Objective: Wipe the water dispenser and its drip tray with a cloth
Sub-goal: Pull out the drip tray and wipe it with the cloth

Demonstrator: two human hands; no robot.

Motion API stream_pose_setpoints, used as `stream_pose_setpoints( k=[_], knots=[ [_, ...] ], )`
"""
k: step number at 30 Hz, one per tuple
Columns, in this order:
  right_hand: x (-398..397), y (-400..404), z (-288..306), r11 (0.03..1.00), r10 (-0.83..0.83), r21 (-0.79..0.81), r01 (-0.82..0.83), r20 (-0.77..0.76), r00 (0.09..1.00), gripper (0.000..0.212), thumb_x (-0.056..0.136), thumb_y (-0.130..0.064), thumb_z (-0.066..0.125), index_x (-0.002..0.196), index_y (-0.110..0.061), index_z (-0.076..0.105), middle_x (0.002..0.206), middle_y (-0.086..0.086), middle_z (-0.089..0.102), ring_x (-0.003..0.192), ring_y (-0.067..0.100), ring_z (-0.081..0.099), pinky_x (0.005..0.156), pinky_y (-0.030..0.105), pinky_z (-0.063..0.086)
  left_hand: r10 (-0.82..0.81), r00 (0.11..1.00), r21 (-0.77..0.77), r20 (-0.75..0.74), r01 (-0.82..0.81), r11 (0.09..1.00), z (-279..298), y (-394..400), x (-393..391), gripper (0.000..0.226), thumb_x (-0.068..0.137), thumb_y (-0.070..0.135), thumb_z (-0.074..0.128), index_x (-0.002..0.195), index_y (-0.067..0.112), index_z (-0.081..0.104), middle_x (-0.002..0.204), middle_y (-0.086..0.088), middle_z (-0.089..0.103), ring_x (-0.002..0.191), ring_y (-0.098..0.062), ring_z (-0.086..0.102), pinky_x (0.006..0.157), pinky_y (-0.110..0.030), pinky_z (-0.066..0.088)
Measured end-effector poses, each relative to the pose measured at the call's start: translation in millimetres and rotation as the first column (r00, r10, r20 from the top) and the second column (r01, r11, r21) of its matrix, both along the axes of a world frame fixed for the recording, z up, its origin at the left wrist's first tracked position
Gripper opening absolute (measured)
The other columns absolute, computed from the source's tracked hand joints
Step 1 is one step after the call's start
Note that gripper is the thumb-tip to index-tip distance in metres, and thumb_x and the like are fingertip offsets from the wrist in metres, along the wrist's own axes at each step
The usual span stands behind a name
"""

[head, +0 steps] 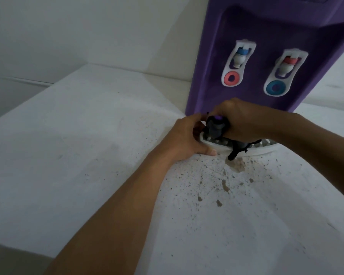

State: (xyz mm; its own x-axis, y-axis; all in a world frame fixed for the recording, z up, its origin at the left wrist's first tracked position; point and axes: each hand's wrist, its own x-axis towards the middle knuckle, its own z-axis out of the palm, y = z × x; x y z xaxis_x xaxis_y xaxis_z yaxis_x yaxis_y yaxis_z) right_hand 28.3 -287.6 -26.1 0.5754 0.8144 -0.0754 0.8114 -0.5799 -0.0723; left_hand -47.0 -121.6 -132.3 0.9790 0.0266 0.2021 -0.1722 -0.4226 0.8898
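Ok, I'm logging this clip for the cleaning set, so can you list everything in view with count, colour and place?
Purple plastic water dispenser: one, purple, upper right, standing on the surface.
Taps: two, white; the left tap has a blue cap over a pink ring, the right tap a pink cap over a blue ring.
White slotted drip tray: one, white, at the dispenser's foot.
Dark cloth: one, grey-black, bunched on the tray.
White speckled countertop: one, with brown stains in front of the tray.
Left hand: one, holds the tray's left end.
Right hand: one, grips the cloth.
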Motion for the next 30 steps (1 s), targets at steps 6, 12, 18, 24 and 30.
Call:
stream_pose_setpoints(
  k=[6,12,18,24,30],
  knots=[
    [-1.3,7.4,8.3,0.990,0.054,-0.139,-0.035,0.134,0.990,0.028,0.089,-0.018,0.071,0.071,-0.033,0.056,0.070,-0.007,0.059,0.055,0.012,0.064,0.048,0.030,0.051,-0.014,1.000,-0.033,0.004,0.014,0.999,-0.1,0.4,0.6,0.078,0.056,0.026,0.105,0.123,0.032,0.067,0.108,0.016,0.078,0.098,0.006,0.073,0.079,-0.008,0.054],
    [-0.2,15.1,13.6,0.953,0.082,-0.301,-0.009,0.229,0.970,0.037,0.090,-0.026,0.076,0.072,-0.031,0.043,0.073,-0.005,0.056,0.057,0.012,0.060,0.047,0.025,0.039,-0.013,1.000,-0.044,0.005,0.013,0.999,-0.7,2.0,1.4,0.077,0.054,0.029,0.105,0.121,0.033,0.067,0.106,0.019,0.078,0.099,0.005,0.073,0.080,-0.009,0.055],
    [9.9,-22.8,17.7,0.938,-0.036,-0.329,0.112,0.228,0.973,0.039,0.087,-0.021,0.078,0.071,-0.030,0.043,0.072,-0.006,0.055,0.060,0.014,0.058,0.051,0.027,0.040,-0.035,0.999,-0.095,0.015,0.036,0.995,-2.3,2.2,0.7,0.068,0.054,0.019,0.105,0.113,0.027,0.072,0.102,0.010,0.079,0.094,-0.008,0.075,0.080,-0.024,0.062],
    [11.8,-33.5,15.3,0.977,-0.062,-0.190,0.092,0.154,0.986,0.041,0.081,-0.015,0.078,0.060,-0.031,0.046,0.062,-0.008,0.056,0.053,0.010,0.057,0.048,0.024,0.038,-0.036,0.999,-0.086,0.008,0.037,0.996,-0.2,0.6,-0.7,0.058,0.054,0.017,0.105,0.104,0.021,0.076,0.099,0.010,0.079,0.091,-0.007,0.075,0.077,-0.020,0.060],
    [9.6,-22.1,9.9,0.991,-0.013,-0.134,0.027,0.106,0.994,0.039,0.082,-0.017,0.079,0.066,-0.039,0.051,0.069,-0.012,0.058,0.058,0.010,0.063,0.051,0.026,0.044,-0.031,1.000,-0.095,0.005,0.031,0.995,1.4,-0.8,-3.7,0.057,0.057,0.014,0.104,0.106,0.018,0.075,0.101,0.006,0.080,0.094,-0.011,0.076,0.080,-0.023,0.060]
  ],
)
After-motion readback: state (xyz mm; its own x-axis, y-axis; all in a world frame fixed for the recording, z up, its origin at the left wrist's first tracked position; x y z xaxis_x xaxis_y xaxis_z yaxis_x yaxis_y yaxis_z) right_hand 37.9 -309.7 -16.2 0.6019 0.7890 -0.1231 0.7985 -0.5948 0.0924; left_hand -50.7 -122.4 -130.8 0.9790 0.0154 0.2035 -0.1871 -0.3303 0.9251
